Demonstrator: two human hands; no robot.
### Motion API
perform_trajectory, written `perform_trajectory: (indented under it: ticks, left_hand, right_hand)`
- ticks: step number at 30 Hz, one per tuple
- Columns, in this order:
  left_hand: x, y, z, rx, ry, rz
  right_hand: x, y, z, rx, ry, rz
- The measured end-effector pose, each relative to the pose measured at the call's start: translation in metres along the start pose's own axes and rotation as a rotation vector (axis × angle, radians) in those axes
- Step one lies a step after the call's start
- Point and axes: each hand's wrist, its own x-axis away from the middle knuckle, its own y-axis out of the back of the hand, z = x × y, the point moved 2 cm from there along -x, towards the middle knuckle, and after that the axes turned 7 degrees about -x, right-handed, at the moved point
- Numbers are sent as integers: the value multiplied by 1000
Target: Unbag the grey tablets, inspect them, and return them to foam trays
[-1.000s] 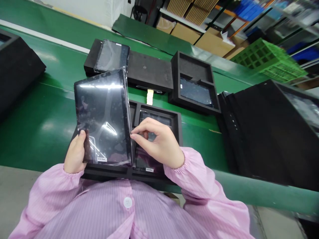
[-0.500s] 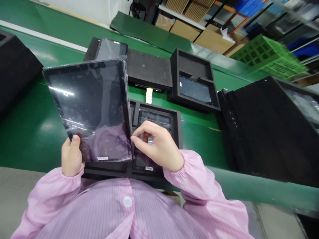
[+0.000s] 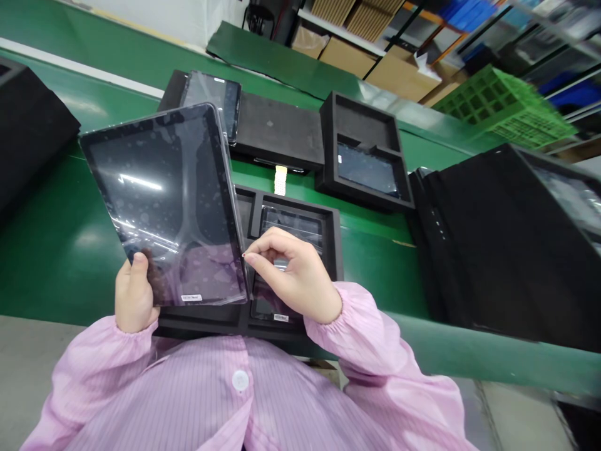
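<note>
On the green bench (image 3: 61,250) lies a black tray (image 3: 333,244); above it the tablet (image 3: 164,207) is held tilted. The left hand (image 3: 135,295) grips its lower left edge, thumb on front. The right hand (image 3: 298,269) pinches at its right edge, exactly what I cannot tell.

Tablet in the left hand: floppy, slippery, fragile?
Probably stiff: the tablet shows no obvious bend, though the left hand grips it near one lower corner. Likely slippery, since its face is glossy, with bright reflections. Perhaps fragile if knocked: it looks broad, thin and glass-fronted.
</note>
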Motion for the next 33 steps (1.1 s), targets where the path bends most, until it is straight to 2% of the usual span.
perform_trajectory:
  ticks: [9,16,26,29,33]
  left_hand:
    - [1,1,1,12,-16,1]
    - [-6,3,9,27,-25,-98]
    - [-5,2,5,80,-122,-66]
    - [-5,2,5,79,-111,-45]
    - [-6,4,6,81,-47,-25]
  right_hand:
    - [-1,-4,-4,-9,27,-41]
    - [-1,-5,-7,-43,10,-48]
    - [-3,-7,-6,-23,4,-73]
    - [-6,-5,-10,-69,-45,-37]
    - [-13,-4,-18,-245,-204,72]
